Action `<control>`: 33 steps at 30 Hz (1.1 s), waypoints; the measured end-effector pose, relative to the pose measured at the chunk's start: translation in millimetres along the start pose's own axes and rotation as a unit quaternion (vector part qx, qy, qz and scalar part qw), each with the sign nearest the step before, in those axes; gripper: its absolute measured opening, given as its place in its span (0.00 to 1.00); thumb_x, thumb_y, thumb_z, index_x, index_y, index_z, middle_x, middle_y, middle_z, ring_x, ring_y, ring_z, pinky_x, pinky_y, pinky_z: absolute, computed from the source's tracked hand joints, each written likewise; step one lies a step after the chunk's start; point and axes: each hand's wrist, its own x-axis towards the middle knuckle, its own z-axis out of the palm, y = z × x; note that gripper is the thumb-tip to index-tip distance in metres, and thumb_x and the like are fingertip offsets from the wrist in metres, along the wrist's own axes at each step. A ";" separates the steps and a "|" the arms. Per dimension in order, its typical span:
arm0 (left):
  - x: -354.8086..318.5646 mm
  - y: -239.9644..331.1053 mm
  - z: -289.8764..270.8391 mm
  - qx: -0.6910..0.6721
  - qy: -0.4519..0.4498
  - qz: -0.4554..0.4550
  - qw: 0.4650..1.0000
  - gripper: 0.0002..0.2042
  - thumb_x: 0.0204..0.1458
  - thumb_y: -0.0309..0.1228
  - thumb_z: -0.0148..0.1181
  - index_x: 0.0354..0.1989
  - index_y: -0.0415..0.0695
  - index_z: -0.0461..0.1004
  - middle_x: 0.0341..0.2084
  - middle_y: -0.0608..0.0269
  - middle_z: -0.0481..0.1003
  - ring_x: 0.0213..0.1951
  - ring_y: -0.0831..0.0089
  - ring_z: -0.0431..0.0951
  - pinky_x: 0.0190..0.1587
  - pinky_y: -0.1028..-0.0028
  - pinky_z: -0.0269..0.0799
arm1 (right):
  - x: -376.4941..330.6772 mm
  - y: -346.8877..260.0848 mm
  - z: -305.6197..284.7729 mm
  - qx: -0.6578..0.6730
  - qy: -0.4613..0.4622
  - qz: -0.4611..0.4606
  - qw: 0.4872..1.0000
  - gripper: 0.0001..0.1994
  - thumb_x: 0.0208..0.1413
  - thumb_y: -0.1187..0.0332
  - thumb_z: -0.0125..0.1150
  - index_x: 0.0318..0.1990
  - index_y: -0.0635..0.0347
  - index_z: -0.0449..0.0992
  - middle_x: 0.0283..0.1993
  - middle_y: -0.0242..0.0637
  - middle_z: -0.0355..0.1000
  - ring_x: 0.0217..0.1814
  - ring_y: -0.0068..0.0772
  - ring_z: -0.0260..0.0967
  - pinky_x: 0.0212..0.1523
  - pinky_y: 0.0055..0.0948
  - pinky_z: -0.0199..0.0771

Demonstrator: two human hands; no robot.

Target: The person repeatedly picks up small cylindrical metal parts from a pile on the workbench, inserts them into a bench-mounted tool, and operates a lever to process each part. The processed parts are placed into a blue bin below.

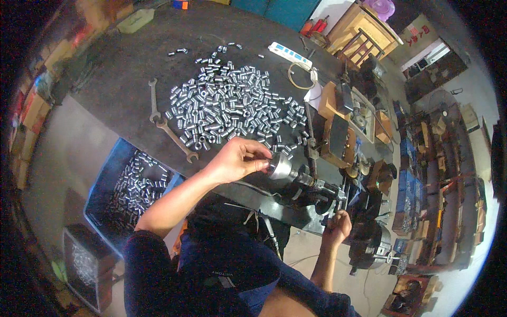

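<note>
My left hand [244, 160] is at the open face of a round metal chuck [283, 167] on a small bench machine. Its thumb and fingertips are pinched together there, and whatever lies between them is hidden. Further right, my right hand [339, 225] is closed round a dark lever handle [328, 217] on the machine's near side. Beyond the left hand, a large heap of short shiny metal sleeves [227, 100] spreads over the dark table [121, 84].
Two open-ended wrenches [153, 100] lie left of the heap. A blue bin [100, 198] of similar sleeves stands below the table's left edge. A white power strip [289, 54], wooden boxes [338, 138] and a second machine [372, 240] are on the right.
</note>
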 end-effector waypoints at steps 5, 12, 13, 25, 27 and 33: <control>3.5 6.8 -2.5 0.056 -0.025 -0.009 0.998 0.08 0.42 0.18 0.56 0.33 0.34 0.70 0.30 0.61 0.72 0.34 0.76 0.72 0.39 0.77 0.68 | 12.0 -39.4 12.1 -0.035 -0.053 -0.042 0.997 0.19 0.47 0.51 0.51 0.22 0.60 0.65 0.13 0.24 0.51 0.11 0.15 0.45 0.10 0.15 0.46; 3.0 2.3 2.2 0.053 -0.014 0.003 0.998 0.07 0.43 0.18 0.55 0.32 0.33 0.69 0.27 0.60 0.72 0.31 0.76 0.73 0.36 0.78 0.68 | 92.3 -37.3 51.6 0.059 -0.041 -0.058 0.996 0.10 0.52 0.66 0.41 0.24 0.60 0.66 0.13 0.22 0.49 0.10 0.13 0.42 0.09 0.16 0.39; 3.6 0.3 2.9 0.048 -0.012 0.009 0.999 0.07 0.43 0.18 0.55 0.32 0.33 0.69 0.27 0.60 0.72 0.30 0.76 0.73 0.35 0.78 0.68 | 104.6 -24.0 50.1 0.036 -0.009 -0.074 0.997 0.10 0.52 0.66 0.42 0.26 0.61 0.67 0.13 0.22 0.49 0.10 0.14 0.42 0.09 0.16 0.40; 6.1 -3.5 -0.1 -0.032 -0.031 -0.032 0.999 0.06 0.44 0.19 0.55 0.31 0.33 0.69 0.21 0.61 0.72 0.25 0.76 0.73 0.30 0.78 0.69 | 16.2 7.4 -7.8 0.069 -0.028 0.056 0.996 0.11 0.48 0.63 0.50 0.24 0.62 0.67 0.13 0.24 0.51 0.08 0.15 0.43 0.06 0.18 0.40; 6.0 -4.0 0.4 -0.035 -0.025 -0.037 0.998 0.05 0.44 0.19 0.55 0.30 0.33 0.69 0.21 0.60 0.72 0.24 0.76 0.73 0.29 0.78 0.69 | 12.0 -4.9 -6.3 0.045 -0.047 0.073 0.995 0.13 0.48 0.59 0.50 0.30 0.61 0.65 0.16 0.22 0.50 0.12 0.13 0.42 0.10 0.14 0.40; 3.7 1.4 5.7 -0.017 0.000 -0.044 0.999 0.05 0.46 0.20 0.54 0.30 0.31 0.69 0.20 0.60 0.71 0.22 0.77 0.73 0.28 0.79 0.69 | 33.4 29.8 -29.3 0.053 0.013 0.132 0.990 0.13 0.48 0.58 0.48 0.28 0.60 0.68 0.18 0.24 0.57 0.16 0.15 0.53 0.09 0.17 0.47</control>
